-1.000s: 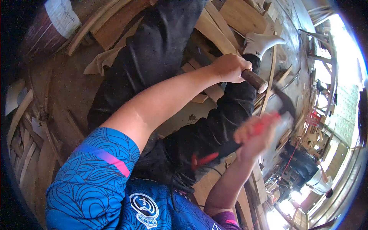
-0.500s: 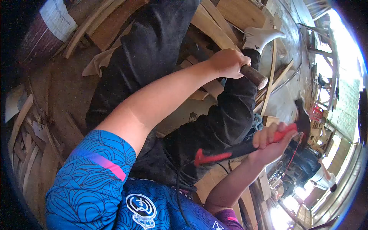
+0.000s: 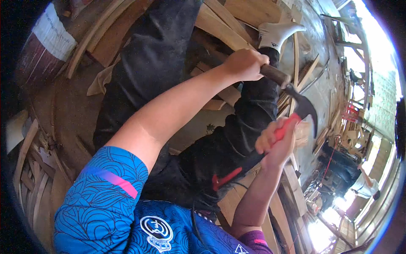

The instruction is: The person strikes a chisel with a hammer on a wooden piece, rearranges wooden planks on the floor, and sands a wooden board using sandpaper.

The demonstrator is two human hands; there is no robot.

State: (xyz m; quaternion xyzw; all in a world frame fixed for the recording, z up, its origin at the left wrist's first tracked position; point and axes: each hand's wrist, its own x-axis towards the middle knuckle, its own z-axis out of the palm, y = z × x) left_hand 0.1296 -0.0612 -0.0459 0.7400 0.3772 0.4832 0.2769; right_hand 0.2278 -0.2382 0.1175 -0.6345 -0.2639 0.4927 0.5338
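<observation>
My left hand (image 3: 247, 64) is wrapped round the thick wooden handle of a chisel (image 3: 275, 75); the blade is hidden by the hand. The handle's butt end sticks out to the right. My right hand (image 3: 277, 142) grips a claw hammer (image 3: 306, 108) with a red and black handle, close below its dark head. The hammer's face is at the butt of the chisel handle and appears to touch it. Beyond my left hand lies a wooden plank (image 3: 224, 28), running up to the hand. A white-socked foot (image 3: 277, 34) rests beside it.
My dark-trousered legs (image 3: 148, 72) stretch across the middle. Offcuts and strips of wood (image 3: 31, 169) lie at the left, near a printed sack (image 3: 48, 46). More boards (image 3: 292, 190) lie at the right. Another person (image 3: 366, 182) is in the background.
My right hand has swung the hammer up and left, bringing its head to the chisel's butt. My left hand keeps its hold. The whole view has shifted slightly.
</observation>
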